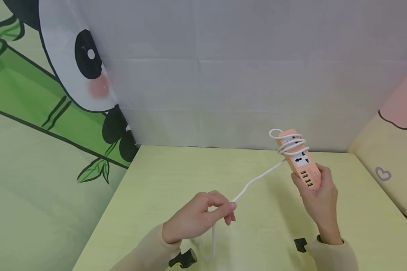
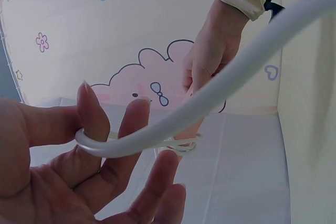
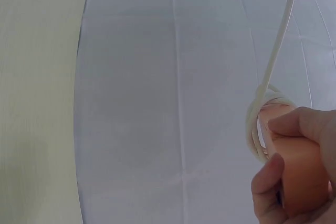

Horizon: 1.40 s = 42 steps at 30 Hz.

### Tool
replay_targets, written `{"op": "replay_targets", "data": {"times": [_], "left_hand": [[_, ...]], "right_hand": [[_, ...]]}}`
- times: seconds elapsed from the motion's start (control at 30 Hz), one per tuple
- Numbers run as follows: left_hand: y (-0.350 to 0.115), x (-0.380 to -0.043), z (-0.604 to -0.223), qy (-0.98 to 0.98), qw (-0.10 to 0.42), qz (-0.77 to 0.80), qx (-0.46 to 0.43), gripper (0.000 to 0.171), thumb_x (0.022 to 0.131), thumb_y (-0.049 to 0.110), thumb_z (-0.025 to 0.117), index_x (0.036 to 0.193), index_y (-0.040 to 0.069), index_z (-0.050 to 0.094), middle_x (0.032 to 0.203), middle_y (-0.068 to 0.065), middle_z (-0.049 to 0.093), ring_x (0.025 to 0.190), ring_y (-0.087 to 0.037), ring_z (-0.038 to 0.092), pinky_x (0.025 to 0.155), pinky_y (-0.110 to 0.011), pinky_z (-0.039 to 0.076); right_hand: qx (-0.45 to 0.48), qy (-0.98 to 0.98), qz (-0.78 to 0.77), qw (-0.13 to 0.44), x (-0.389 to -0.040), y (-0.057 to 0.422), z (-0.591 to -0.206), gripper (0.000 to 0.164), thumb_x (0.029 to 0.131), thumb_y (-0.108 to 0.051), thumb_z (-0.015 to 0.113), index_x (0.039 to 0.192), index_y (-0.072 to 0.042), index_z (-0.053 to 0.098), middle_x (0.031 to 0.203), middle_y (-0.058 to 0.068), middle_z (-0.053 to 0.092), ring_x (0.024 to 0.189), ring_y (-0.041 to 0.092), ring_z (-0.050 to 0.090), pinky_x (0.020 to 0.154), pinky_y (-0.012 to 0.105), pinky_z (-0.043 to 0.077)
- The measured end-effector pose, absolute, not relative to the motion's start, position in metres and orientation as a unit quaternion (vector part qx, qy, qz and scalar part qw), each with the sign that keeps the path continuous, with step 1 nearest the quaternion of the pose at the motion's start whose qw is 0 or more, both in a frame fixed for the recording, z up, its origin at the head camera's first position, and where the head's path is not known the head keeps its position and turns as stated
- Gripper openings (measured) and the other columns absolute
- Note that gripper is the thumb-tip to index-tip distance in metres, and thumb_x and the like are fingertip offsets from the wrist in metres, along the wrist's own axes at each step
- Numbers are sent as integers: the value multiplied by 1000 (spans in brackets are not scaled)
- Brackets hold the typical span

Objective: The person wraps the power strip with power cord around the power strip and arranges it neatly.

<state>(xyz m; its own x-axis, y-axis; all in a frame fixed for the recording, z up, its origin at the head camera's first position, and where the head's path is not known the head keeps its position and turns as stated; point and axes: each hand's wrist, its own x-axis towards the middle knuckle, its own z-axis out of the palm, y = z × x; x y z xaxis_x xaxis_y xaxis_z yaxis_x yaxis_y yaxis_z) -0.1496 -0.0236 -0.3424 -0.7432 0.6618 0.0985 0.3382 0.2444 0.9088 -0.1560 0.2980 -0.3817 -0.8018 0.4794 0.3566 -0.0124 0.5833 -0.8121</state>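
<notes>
An orange power strip with white socket faces and several USB ports is held up above the table, tilted, by my right hand, which grips its lower end. Several turns of white cord wrap round the strip's upper half. From there the cord runs down to my left hand, which pinches it between thumb and forefinger. Below the left hand the loose cord hangs in a loop near the table. In the left wrist view the cord passes close to the camera; the right wrist view shows fingers round the strip.
The pale yellow-green table lies under both hands. A grey-white cloth wall stands behind it. Printed panels flank the sides, with a panda and bamboo on the left. A dark camera mount sits at the left wrist.
</notes>
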Motion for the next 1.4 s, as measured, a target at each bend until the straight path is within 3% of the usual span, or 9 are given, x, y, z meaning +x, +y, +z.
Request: {"op": "replay_targets", "data": {"times": [0.17,0.47,0.7,0.97,1.13,1.4], "left_hand": [[-28,-151,-343,792,140,513,299,43,104,42,56,74,17,72,84,8,72,94,-10,60,86,-28,44],[-35,-146,-337,828,88,467,297,39,101,47,59,70,27,70,76,16,65,86,-9,56,78,-28,45],[-41,-148,-328,814,25,466,346,29,100,37,65,72,30,65,81,19,64,93,-6,57,77,-27,46],[-41,-164,-314,734,-48,515,440,19,100,16,65,82,20,64,99,7,66,104,-12,56,88,-30,48],[-40,-173,-300,719,-84,486,490,16,99,10,65,85,18,66,112,2,59,112,-15,51,96,-34,46],[-39,-202,-276,724,-130,459,498,17,97,3,64,88,14,72,122,-5,55,123,-20,44,108,-41,38]], "right_hand": [[-152,-839,430,297,-154,299,-381,61,88,-25,79,139,-7,51,103,4,60,73,8,51,55,20,43],[-158,-843,423,292,-157,300,-383,60,89,-25,77,138,-5,51,106,8,61,75,10,50,56,20,42],[-129,-868,398,267,-156,302,-385,59,88,-23,78,136,-4,53,105,15,65,72,9,50,57,23,41],[-78,-906,353,221,-153,309,-382,57,89,-27,77,134,-2,53,100,17,65,73,15,51,56,25,41],[-26,-921,337,195,-151,310,-382,54,89,-25,78,130,-2,53,94,14,65,68,10,50,53,26,41],[17,-940,325,103,-145,308,-375,53,91,-27,76,131,-5,51,94,10,66,69,14,50,55,27,42]]}}
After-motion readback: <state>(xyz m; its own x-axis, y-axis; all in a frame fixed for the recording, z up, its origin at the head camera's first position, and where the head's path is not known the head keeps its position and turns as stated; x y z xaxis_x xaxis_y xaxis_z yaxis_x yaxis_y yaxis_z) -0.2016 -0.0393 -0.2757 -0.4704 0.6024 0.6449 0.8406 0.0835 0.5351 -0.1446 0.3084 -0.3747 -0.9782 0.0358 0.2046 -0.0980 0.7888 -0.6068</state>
